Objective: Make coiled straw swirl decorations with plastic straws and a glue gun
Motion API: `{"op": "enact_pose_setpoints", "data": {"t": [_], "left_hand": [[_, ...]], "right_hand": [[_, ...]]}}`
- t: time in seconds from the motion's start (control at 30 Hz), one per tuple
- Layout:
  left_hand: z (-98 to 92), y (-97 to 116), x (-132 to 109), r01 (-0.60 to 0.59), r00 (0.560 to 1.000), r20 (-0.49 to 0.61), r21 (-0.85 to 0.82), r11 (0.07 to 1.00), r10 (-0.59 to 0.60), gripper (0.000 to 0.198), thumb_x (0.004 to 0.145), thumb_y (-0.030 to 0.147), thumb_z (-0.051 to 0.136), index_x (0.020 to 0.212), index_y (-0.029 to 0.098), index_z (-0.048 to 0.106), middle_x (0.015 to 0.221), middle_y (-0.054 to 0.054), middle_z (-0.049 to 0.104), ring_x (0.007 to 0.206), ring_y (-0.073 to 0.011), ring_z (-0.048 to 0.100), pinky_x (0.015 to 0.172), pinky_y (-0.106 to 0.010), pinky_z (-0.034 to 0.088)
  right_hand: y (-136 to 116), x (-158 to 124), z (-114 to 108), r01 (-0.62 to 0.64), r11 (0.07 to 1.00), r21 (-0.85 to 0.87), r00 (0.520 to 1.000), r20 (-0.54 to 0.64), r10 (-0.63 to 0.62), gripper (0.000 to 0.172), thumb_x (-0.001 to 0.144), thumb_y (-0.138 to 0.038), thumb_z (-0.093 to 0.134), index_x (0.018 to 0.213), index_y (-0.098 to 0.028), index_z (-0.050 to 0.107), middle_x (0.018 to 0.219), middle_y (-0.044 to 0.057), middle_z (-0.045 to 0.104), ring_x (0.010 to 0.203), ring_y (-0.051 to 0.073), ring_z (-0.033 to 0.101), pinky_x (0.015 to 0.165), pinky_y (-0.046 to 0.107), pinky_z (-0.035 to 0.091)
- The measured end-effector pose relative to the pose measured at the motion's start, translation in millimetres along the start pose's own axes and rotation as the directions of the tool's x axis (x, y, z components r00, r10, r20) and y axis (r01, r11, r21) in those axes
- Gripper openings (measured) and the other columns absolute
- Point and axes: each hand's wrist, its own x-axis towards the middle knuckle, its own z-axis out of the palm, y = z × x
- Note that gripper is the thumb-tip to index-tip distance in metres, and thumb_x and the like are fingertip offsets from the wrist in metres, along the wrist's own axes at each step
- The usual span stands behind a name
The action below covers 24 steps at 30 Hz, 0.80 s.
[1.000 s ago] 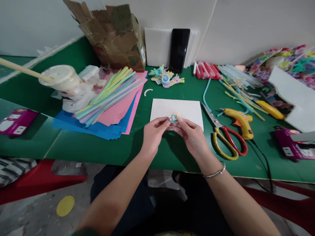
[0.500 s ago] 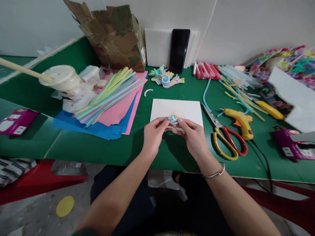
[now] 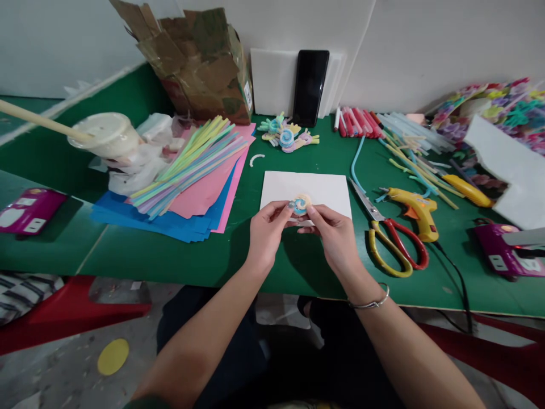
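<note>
A small coiled pipe-cleaner spiral (image 3: 302, 204), pale blue and cream, is held up between my two hands. My left hand (image 3: 269, 224) pinches its left side with thumb and fingers. On the other side, my right hand (image 3: 334, 227) grips the right edge between thumb and fingertips; part of the coil is hidden by the fingers. Below and behind the spiral lies a white board (image 3: 304, 184) on the green table (image 3: 204, 258). Several finished pipe-cleaner shapes (image 3: 286, 135), one a blue spiral, lie farther back.
Scissors (image 3: 385, 236) and a yellow glue gun (image 3: 413, 210) with a cord lie to the right. Pipe cleaners (image 3: 193, 167) rest on coloured sheets (image 3: 149, 218) at the left. A phone (image 3: 311, 85) leans at the back, near red markers (image 3: 360, 122). A white pot (image 3: 104, 135) stands far left.
The coil has turned slightly between my fingertips, showing more of its blue and cream swirl. My fingers have shifted a little; everything else on the table stays put.
</note>
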Motion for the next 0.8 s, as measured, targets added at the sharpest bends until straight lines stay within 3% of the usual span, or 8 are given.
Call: {"op": "enact_pose_setpoints", "data": {"t": [0.33, 0.5, 0.8], "left_hand": [[-1.9, -1.9, 1.7, 0.081, 0.987, 0.147, -0.067, 0.994, -0.071, 0.021, 0.074, 0.036, 0.065, 0.081, 0.017, 0.068, 0.083, -0.004, 0.069, 0.076, -0.0152, 0.065, 0.066, -0.025, 0.052], [-1.4, -1.1, 1.4, 0.043, 0.989, 0.141, -0.014, 0.999, -0.041, 0.021, 0.073, 0.035, 0.067, 0.083, 0.017, 0.068, 0.085, -0.004, 0.068, 0.078, -0.0152, 0.064, 0.066, -0.024, 0.051], [-3.8, -0.6, 3.2, 0.023, 0.990, 0.140, 0.028, 0.999, -0.027, 0.020, 0.073, 0.036, 0.064, 0.080, 0.017, 0.066, 0.083, -0.004, 0.067, 0.078, -0.0155, 0.062, 0.064, -0.024, 0.049]], "right_hand": [[0.1, 0.3, -0.8, 0.023, 0.999, -0.023, 0.999, -0.022, -0.023, 0.017, 0.072, -0.037, 0.067, 0.071, -0.020, 0.071, 0.071, 0.001, 0.066, 0.069, 0.015, 0.063, 0.053, 0.025, 0.055], [0.5, 0.9, -2.0, 0.034, 0.998, -0.049, 0.999, -0.040, -0.036, 0.018, 0.072, -0.037, 0.067, 0.069, -0.020, 0.070, 0.069, 0.002, 0.066, 0.068, 0.016, 0.062, 0.052, 0.027, 0.056], [-2.9, -1.2, -3.6, 0.071, 0.988, -0.138, 0.997, 0.052, -0.064, 0.019, 0.075, -0.038, 0.063, 0.075, -0.021, 0.071, 0.078, 0.003, 0.063, 0.074, 0.016, 0.062, 0.054, 0.026, 0.057]]}}
